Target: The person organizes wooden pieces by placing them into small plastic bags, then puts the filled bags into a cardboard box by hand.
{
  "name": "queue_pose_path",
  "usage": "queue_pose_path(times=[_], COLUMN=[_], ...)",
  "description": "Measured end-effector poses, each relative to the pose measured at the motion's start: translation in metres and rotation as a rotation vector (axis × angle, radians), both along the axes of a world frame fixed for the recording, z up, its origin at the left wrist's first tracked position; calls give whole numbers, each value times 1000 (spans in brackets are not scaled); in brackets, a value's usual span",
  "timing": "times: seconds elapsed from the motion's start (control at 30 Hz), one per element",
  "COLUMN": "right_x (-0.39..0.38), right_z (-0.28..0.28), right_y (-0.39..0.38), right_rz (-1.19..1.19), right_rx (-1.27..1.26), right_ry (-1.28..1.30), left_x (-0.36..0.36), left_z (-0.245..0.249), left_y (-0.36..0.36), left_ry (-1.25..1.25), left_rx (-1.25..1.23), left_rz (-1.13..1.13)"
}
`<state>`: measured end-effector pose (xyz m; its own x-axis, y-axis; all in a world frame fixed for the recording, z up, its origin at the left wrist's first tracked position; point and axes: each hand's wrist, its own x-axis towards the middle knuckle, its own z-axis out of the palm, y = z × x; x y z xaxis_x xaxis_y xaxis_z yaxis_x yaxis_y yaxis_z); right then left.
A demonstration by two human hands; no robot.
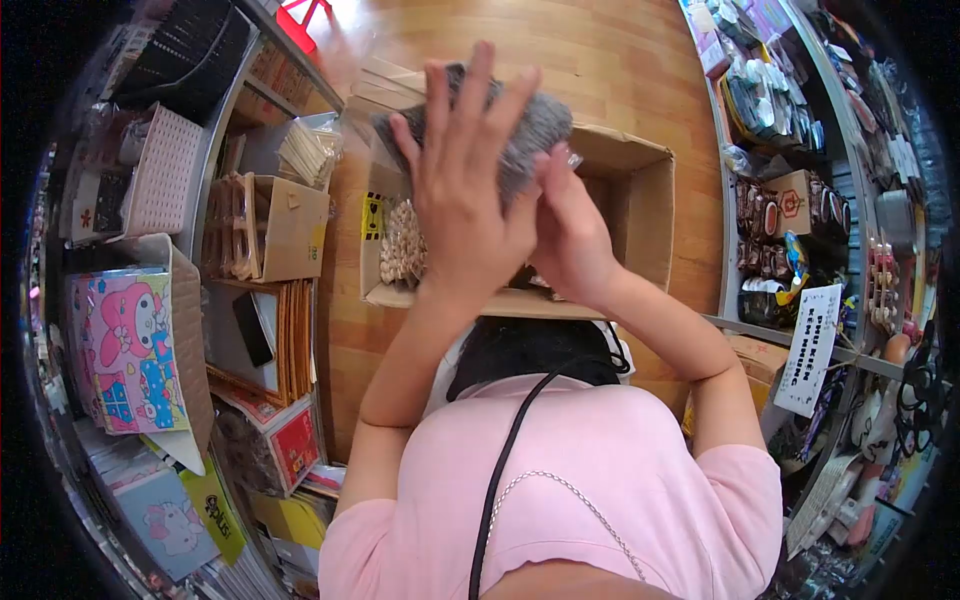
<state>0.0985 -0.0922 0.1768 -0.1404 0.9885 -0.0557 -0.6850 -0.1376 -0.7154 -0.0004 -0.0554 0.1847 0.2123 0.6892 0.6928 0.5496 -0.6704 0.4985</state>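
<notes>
A grey fuzzy cloth (545, 130), folded into a bundle, is held above an open cardboard box (650, 215). My left hand (465, 180) lies flat across the cloth with its fingers spread, the back of the hand facing me. At the cloth's lower right edge, my right hand (575, 235) has its thumb and fingers closed on it, beside a small shiny bit of clear plastic. Inside the box, pale wooden pieces (402, 245) in clear wrap lie at the left, near a yellow and black label (372, 215). My hands hide much of the box's middle.
Shelves line both sides of the wooden floor (600, 50). On the left are a small carton (292, 230), wooden frames (293, 335), a phone-like black slab (253, 328) and a cartoon-print box (130, 350). Packaged goods (765, 95) fill the right shelf. A black cable hangs down my chest.
</notes>
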Motion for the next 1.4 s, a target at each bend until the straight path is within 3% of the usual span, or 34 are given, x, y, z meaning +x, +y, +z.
queue_pose_path(times=[0.1,0.17,0.2,0.3,0.33,0.4,0.53,0.7,0.8,0.9,0.97,1.1,1.13,1.17,1.23,1.27,1.4], right_x=[-8,-6,-3,-5,-5,-1,3,-6,-5,-5,0,2,6,2,-9,-3,-3], right_z=[-3,-8,-6,2,3,3,-3,-9,-6,-2,4,-3,-9,-9,-5,-7,2], right_y=[-2,-2,-3,-4,0,7,2,-1,-5,1,4,-2,-4,-4,-5,-10,-9], right_rz=[82,128,168,72,72,-97,-24,41,98,6,-87,-139,-16,-12,-82,20,149], right_rx=[120,335,329,251,251,237,134,377,346,338,319,404,249,251,516,496,398], right_ry=[14,-219,-251,-81,-79,-62,-200,-308,-372,-211,-211,-525,-523,-522,-593,-709,-749], left_x=[-20,-35,-34,-16,-6,16,15,-19,-31,-6,14,13,10,5,-5,-8,-15], left_z=[4,1,5,-15,-18,-21,-6,-4,-15,-28,-22,-8,-6,-2,2,1,-12], left_y=[26,43,39,25,13,-14,-6,47,49,10,-16,-15,-5,7,27,29,33], left_ry=[-51,-340,-561,-516,-506,-344,-184,-194,-584,-608,-401,-222,-231,-230,-309,-310,-418], left_rx=[54,-106,-220,-144,-187,-154,-57,31,-215,-356,-232,-84,-63,-62,-43,-42,-188], left_rz=[71,36,-38,51,-15,-9,42,200,34,47,-1,-49,-36,-32,83,87,70])
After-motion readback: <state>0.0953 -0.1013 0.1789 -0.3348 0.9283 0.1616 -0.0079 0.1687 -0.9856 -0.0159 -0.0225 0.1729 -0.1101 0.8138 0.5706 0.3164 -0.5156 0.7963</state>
